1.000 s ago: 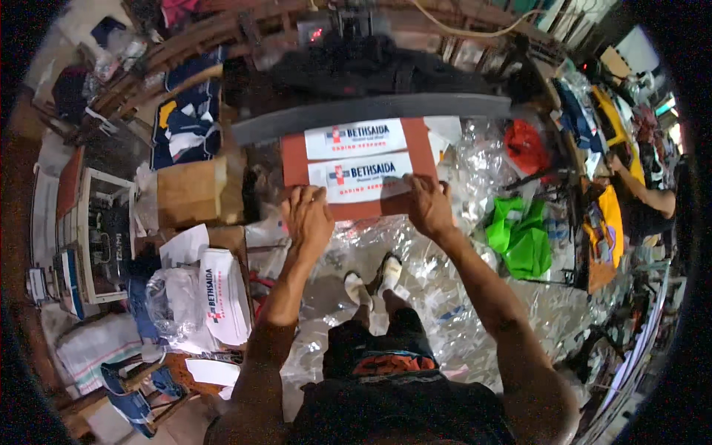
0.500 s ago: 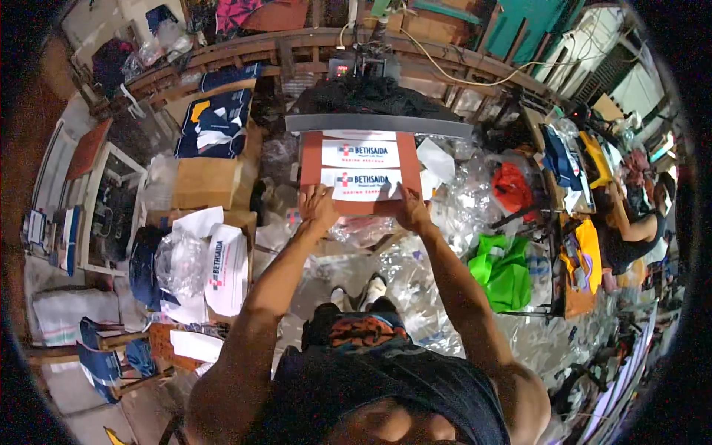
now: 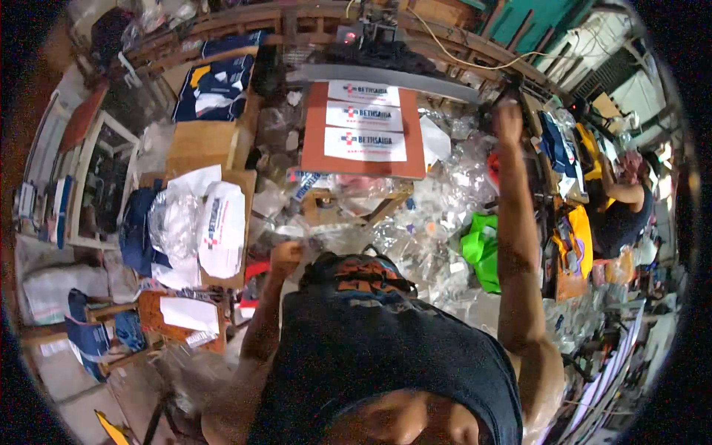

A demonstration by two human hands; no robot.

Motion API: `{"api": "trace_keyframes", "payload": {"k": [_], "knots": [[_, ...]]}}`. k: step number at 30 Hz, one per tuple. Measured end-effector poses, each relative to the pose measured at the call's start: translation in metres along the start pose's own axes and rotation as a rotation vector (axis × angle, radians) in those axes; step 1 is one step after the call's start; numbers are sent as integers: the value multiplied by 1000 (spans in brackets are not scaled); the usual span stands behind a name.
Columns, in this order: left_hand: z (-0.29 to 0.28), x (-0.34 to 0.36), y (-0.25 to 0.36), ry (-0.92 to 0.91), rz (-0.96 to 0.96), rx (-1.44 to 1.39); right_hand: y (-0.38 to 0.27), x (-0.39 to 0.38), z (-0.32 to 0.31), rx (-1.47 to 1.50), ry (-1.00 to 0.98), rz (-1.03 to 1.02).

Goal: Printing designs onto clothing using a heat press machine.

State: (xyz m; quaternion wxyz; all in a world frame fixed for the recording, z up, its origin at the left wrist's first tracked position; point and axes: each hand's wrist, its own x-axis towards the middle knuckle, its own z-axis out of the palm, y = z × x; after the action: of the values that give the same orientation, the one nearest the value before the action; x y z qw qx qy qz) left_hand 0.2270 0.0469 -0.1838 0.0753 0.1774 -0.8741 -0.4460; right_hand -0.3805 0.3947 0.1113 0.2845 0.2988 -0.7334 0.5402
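A red-brown board (image 3: 415,148) carries three white printed strips (image 3: 363,145) beneath the heat press's raised grey edge (image 3: 311,73). My right hand (image 3: 509,122) is raised beside the press, fingers closed at a dark handle (image 3: 510,96); its grip is partly blurred. My left hand (image 3: 288,256) hangs low and apart from the board, fingers curled; anything inside them is too small to make out.
Cartons (image 3: 204,137) with navy bags (image 3: 204,93) and white bags (image 3: 222,230) stand at left. Crumpled plastic (image 3: 415,219) and a green bag (image 3: 480,252) lie on the floor. A co-worker (image 3: 623,215) works at a cluttered bench at right.
Both my hands have left the board. My right hand has moved up and right to the dark handle, my left down and left. The topmost strip now shows more fully.
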Motion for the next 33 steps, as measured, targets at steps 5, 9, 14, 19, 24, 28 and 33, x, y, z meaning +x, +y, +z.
{"api": "trace_keyframes", "payload": {"k": [5, 9, 14, 19, 24, 28, 33], "knots": [[44, -52, -159, 88, 437, 731, -196, 156, 57, 11, 17, -218], [66, -48, -146, -34, 383, 859, -335, 169, 105, -167, -200, -256], [50, -63, -147, 16, -61, 163, -383, 212, 127, -626, -320, -612], [42, -160, -158, 87, -519, -542, -389, 268, 182, -577, -292, -462], [40, -244, -160, 97, -888, -1131, -387, 276, 207, -760, -461, -358], [67, -297, -136, 430, -1030, -1145, -360, 287, 230, -685, -727, -283], [84, -303, -73, 430, -1237, -911, -372, 292, 191, -115, -1192, -401]]}}
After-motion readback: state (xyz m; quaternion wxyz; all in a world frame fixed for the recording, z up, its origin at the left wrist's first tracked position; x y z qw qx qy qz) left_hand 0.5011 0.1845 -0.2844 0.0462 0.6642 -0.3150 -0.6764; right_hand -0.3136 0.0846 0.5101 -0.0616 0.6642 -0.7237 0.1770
